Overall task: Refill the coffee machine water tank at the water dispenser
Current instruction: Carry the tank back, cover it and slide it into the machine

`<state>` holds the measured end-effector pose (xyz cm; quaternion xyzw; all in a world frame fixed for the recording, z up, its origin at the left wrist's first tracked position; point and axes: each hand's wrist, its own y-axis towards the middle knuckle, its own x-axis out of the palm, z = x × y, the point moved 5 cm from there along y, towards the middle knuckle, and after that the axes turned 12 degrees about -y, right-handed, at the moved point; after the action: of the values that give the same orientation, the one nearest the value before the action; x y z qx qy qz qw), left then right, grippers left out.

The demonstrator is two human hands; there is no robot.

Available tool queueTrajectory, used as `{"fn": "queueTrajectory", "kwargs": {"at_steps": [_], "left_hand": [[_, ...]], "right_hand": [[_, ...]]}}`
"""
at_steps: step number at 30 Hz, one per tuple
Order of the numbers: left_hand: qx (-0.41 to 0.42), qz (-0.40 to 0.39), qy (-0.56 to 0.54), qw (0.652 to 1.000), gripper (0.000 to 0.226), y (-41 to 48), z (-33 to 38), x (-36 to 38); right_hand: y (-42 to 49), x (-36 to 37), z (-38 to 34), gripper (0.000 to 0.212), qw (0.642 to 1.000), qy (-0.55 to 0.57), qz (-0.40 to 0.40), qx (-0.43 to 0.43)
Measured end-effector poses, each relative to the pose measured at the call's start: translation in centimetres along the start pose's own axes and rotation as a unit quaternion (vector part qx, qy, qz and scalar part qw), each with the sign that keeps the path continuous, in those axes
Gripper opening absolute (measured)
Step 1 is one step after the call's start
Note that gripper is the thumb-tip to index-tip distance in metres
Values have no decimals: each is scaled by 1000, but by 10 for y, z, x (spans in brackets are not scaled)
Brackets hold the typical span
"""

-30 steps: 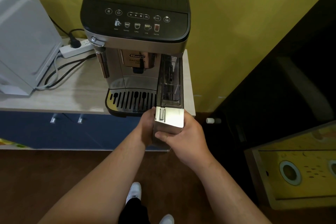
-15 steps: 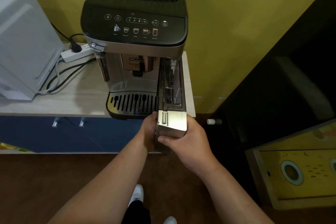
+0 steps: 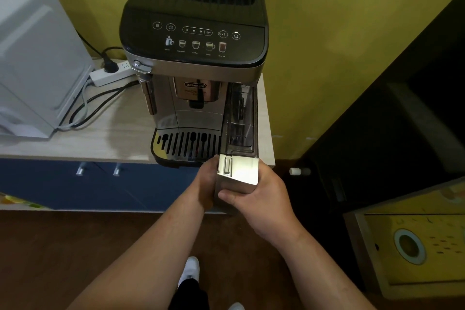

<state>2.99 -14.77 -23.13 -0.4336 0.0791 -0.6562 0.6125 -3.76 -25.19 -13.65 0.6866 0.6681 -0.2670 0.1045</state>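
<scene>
A black and silver coffee machine (image 3: 193, 40) stands on a light wooden counter (image 3: 100, 138). Its water tank (image 3: 240, 118) is a long clear container with a silver front panel (image 3: 241, 168), and it sticks partway out of the machine's right side, over the counter's front edge. My left hand (image 3: 205, 181) grips the left side of the silver front. My right hand (image 3: 261, 199) wraps the front's right side and bottom, thumb under the panel. A white boxy appliance (image 3: 32, 57), perhaps the water dispenser, stands at the left on the counter.
A white power strip (image 3: 110, 75) with a black plug and looping cables lies between the white appliance and the machine. Blue cabinet doors (image 3: 100, 183) with metal handles sit under the counter. A dark cabinet (image 3: 402, 120) and a yellow wooden box (image 3: 412, 246) stand at the right.
The tank has slid a little further out of the machine toward me, both hands still gripping its silver front. The view has tilted slightly down.
</scene>
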Motion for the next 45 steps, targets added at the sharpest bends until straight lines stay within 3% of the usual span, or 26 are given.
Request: {"fn": "queueTrajectory", "kwargs": {"at_steps": [3, 8, 12, 15, 18, 19, 21, 25, 27, 28, 30, 33, 35, 39, 41, 43, 45], "left_hand": [[-11, 1, -3, 1000, 67, -7, 4, 4], [-28, -2, 10, 1000, 56, -12, 5, 11], [-33, 44, 26, 998, 48, -25, 6, -7], [83, 127, 150, 977, 43, -34, 36, -36], [298, 175, 311, 885, 40, -63, 100, -39], [342, 170, 343, 858, 43, -74, 118, -34], [350, 131, 375, 848, 46, -77, 135, -25], [228, -11, 339, 913, 48, -75, 127, 8], [238, -64, 374, 894, 60, -83, 126, 35], [269, -78, 436, 855, 64, -86, 126, 47], [327, -92, 589, 733, 62, -91, 126, 66], [340, -101, 761, 543, 53, -95, 135, 76], [348, -113, 822, 437, 54, -95, 147, 83], [340, -143, 889, 271, 84, -88, 164, 87], [406, -150, 878, 204, 94, -88, 165, 87], [490, -223, 832, 139, 92, -90, 154, 92], [485, -337, 805, 57, 83, -88, 140, 100]], "right_hand": [[1, 4, -1, 95, 1000, 3, 1, 1], [2, 2, 1, 93, 1000, 7, -6, -5], [-2, 2, 0, 87, 1000, 18, -10, -1], [-7, 0, 0, 72, 1000, 12, -6, 7], [-13, 1, 0, 62, 999, 8, 16, 29], [-15, 2, 0, 60, 999, 9, 27, 36], [-20, 5, -3, 57, 997, 11, 49, 50], [-28, 9, -7, 61, 992, 26, 98, 76], [-31, 12, -10, 68, 989, 34, 122, 80], [-33, 14, -11, 72, 987, 37, 135, 80], [-34, 19, -10, 74, 983, 50, 157, 83], [-37, 28, -8, 70, 977, 69, 186, 85], [-36, 36, -7, 69, 974, 83, 194, 79], [-35, 48, -11, 74, 972, 101, 200, 73], [-34, 47, -11, 76, 972, 101, 203, 66], [-32, 45, -10, 75, 973, 104, 198, 61], [-32, 42, -8, 73, 973, 107, 194, 59]]}}
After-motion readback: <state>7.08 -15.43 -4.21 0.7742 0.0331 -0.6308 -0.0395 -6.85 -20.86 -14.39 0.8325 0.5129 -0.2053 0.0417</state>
